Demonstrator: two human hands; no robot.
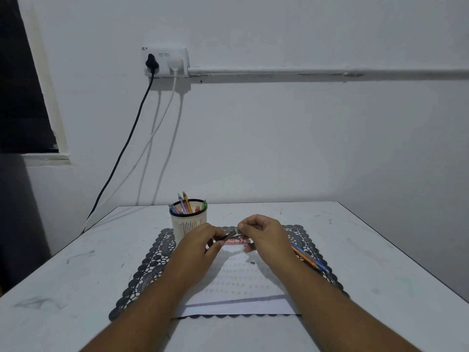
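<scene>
Head view: left hand [198,246] pinches dark tube [230,235]; right hand [264,237] pinches its tip.

Both forearms reach in from the near edge and converge. The left hand [200,246] and right hand [264,237] meet, fingers curled, each with a thumb-and-forefinger grip on one end of a small dark stick [229,235].
</scene>
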